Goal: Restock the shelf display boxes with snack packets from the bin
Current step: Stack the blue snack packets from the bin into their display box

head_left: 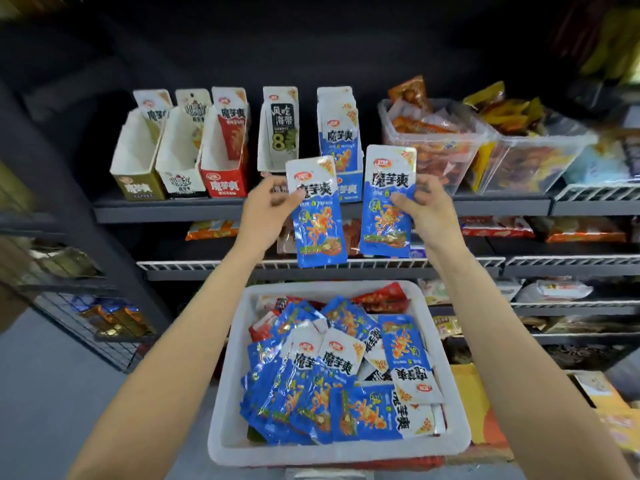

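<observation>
Both packets [320,216] upright, lengthwise vertical

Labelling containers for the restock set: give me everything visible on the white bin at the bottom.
The white bin looks like plain, opaque plastic: rectangular, open-topped, with rounded corners and a thick rim. It sits level below the shelves, between the person's forearms, and neither hand touches it. Inside lies a loose, overlapping heap of blue snack packets, with a few red packets near the far wall. What it rests on is out of view.
</observation>
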A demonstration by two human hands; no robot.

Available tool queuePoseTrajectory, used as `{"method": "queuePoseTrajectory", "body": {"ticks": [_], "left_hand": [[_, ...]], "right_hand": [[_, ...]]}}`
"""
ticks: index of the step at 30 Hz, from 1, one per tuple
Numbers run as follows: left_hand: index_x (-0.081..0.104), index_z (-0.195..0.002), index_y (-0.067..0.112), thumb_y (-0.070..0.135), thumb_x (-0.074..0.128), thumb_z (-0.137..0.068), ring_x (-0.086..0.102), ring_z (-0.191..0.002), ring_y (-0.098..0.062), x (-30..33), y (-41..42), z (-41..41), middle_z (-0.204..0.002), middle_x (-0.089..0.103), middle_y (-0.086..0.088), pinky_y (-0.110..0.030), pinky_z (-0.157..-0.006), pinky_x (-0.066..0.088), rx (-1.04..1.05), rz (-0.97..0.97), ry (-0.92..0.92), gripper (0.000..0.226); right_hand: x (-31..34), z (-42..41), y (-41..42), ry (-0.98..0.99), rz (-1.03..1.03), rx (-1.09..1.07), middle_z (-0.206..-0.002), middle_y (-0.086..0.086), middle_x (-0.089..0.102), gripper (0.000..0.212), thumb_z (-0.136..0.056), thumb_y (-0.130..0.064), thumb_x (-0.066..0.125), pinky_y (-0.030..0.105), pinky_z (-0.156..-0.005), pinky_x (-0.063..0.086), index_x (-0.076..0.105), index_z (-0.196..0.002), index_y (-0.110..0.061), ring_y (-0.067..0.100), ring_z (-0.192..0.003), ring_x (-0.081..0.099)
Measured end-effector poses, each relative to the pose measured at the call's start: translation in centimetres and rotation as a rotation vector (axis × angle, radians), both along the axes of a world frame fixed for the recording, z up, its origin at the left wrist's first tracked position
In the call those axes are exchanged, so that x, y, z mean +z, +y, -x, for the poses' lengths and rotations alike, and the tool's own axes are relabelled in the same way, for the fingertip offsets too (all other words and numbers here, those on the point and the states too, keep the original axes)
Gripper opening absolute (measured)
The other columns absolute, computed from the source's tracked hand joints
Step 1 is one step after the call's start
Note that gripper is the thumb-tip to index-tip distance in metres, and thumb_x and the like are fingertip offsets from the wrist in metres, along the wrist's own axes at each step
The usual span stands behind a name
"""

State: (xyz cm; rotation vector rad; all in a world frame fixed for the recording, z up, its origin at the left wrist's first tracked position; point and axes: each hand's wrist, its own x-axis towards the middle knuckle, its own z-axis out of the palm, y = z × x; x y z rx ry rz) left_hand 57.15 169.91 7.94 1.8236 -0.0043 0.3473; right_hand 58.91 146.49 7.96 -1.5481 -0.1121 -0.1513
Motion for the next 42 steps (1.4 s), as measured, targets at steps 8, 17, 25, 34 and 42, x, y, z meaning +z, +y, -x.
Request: {"method": "queuePoseTrajectory", "body": {"ticks": [8, 17, 25, 34, 42], "left_hand": [[0.049, -0.096, 0.021, 0.018, 0.062, -0.091, 0.065, -0.075, 0.003, 6.7, -1.1, -6.7, -0.087, 0.068, 0.009, -0.025, -0.066, 0.053, 0.153, 0.025, -0.308, 0.014], [0.046, -0.094, 0.019, 0.013, 0.057, -0.093, 0.066, -0.08, -0.004, 5.4, -2.9, -12.3, -0.087, 0.065, 0.009, -0.045, -0.077, 0.056, 0.111, 0.032, -0.261, 0.012], [0.052, -0.099, 0.011, 0.011, 0.058, -0.093, 0.062, -0.071, 0.005, 4.9, -1.0, -14.7, -0.082, 0.064, 0.008, -0.024, -0.071, 0.054, 0.007, -0.17, -0.247, 0.009], [0.063, -0.116, 0.007, 0.01, 0.059, -0.091, 0.059, -0.093, -0.015, 3.1, -1.0, -16.1, -0.12, 0.058, -0.007, -0.027, -0.085, 0.047, 0.086, -0.469, -0.143, 0.026], [0.047, -0.136, 0.011, 0.008, 0.054, -0.092, 0.056, -0.114, -0.016, 3.0, -2.1, -14.1, -0.135, 0.052, -0.004, -0.022, -0.089, 0.043, 0.022, -0.393, -0.037, 0.044]], "right_hand": [[4.3, -2.7, 1.3, -0.171, 0.063, -0.189, -0.084, -0.012, 0.068, 0.02, -0.092, -0.015, 0.058, 0.036, -0.074, 0.054, 0.048, -0.084, -0.03, 0.008, -0.08, 0.068], [6.8, -6.6, 2.9, -0.168, -0.359, -0.21, -0.091, -0.004, 0.063, 0.014, -0.095, -0.001, 0.051, 0.018, -0.068, 0.052, 0.044, -0.093, -0.013, 0.005, -0.08, 0.062], [7.2, -10.0, 4.9, -0.16, -0.329, -0.183, -0.095, -0.004, 0.06, 0.02, -0.095, -0.001, 0.048, 0.018, -0.07, 0.052, 0.044, -0.088, -0.019, 0.004, -0.082, 0.06], [4.4, -13.3, 6.3, -0.203, 0.227, -0.305, -0.106, 0.005, 0.062, 0.002, -0.096, -0.012, 0.05, 0.036, -0.079, 0.054, 0.05, -0.097, -0.011, 0.017, -0.094, 0.062], [2.8, -13.5, 8.5, -0.452, 0.765, -0.478, -0.128, 0.018, 0.042, 0.042, -0.083, 0.006, 0.058, 0.027, -0.089, 0.046, 0.051, -0.125, 0.0, 0.026, -0.11, 0.051]]}}
